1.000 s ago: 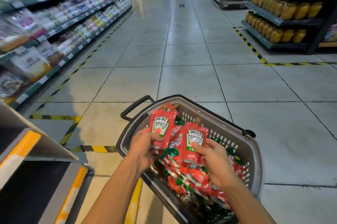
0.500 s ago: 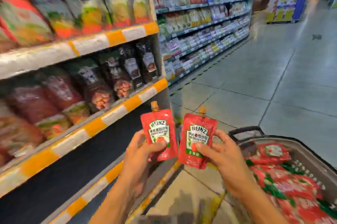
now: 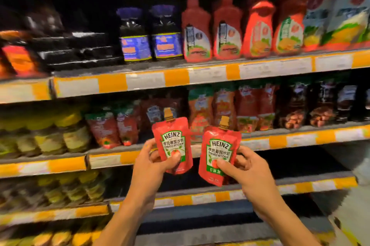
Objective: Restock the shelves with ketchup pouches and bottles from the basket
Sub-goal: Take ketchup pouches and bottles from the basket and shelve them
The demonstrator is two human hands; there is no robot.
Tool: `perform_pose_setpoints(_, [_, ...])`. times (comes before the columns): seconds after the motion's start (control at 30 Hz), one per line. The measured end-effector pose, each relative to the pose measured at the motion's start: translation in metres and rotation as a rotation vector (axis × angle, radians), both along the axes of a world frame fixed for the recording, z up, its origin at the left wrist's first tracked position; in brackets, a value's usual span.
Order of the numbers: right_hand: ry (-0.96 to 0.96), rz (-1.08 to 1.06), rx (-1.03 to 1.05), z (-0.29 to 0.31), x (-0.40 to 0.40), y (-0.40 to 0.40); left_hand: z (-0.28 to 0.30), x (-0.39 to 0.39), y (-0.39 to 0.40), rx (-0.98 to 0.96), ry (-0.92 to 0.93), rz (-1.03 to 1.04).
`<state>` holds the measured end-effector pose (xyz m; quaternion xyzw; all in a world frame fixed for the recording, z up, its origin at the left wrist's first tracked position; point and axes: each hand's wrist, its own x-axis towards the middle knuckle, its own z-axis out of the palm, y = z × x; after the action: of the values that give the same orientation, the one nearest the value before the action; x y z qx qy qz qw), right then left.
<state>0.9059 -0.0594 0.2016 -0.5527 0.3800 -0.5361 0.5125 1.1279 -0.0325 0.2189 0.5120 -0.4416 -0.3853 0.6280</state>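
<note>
the left ketchup pouch (image 3: 173,143) and the right ketchup pouch (image 3: 219,155) are flexible red film with a soft sheen, slightly creased, each topped by a smooth gold-tan plastic cap. on the upper shelf, the red ketchup bottles (image 3: 212,31) look like glossy plastic with printed labels. beside them the dark jars (image 3: 150,35) catch light like glass or clear plastic; which one is unclear. the shelf edge strips (image 3: 180,77) are smooth orange plastic holding matt white paper tags.
</note>
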Motion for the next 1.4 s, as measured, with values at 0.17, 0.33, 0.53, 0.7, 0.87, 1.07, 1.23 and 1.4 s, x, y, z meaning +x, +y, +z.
perform_pose_setpoints(0.17, [0.118,0.002,-0.101,0.002,0.074,-0.028,-0.010,0.066,-0.017,-0.013,-0.061,0.159])
perform_pose_setpoints(0.33, [0.234,-0.046,-0.159,0.004,0.124,-0.062,-0.013,0.098,-0.055,-0.035,-0.154,0.285])
perform_pose_setpoints(0.53, [0.317,-0.129,-0.240,0.011,0.157,-0.096,-0.016,0.114,-0.097,-0.054,-0.277,0.330])
perform_pose_setpoints(0.7, [0.387,-0.175,-0.226,0.004,0.171,-0.111,-0.029,0.115,-0.114,0.048,-0.382,0.333])
perform_pose_setpoints(0.87, [0.422,-0.217,-0.194,0.002,0.176,-0.123,-0.027,0.108,-0.117,0.109,-0.492,0.424])
perform_pose_setpoints(1.07, [0.501,-0.248,-0.095,-0.003,0.176,-0.122,-0.033,0.104,-0.116,0.129,-0.555,0.446])
perform_pose_setpoints(1.23, [0.607,-0.266,-0.156,-0.004,0.176,-0.109,-0.039,0.103,-0.110,0.082,-0.682,0.442])
perform_pose_setpoints(1.4, [0.609,-0.279,-0.216,-0.010,0.173,-0.089,-0.045,0.103,-0.097,0.091,-0.828,0.466])
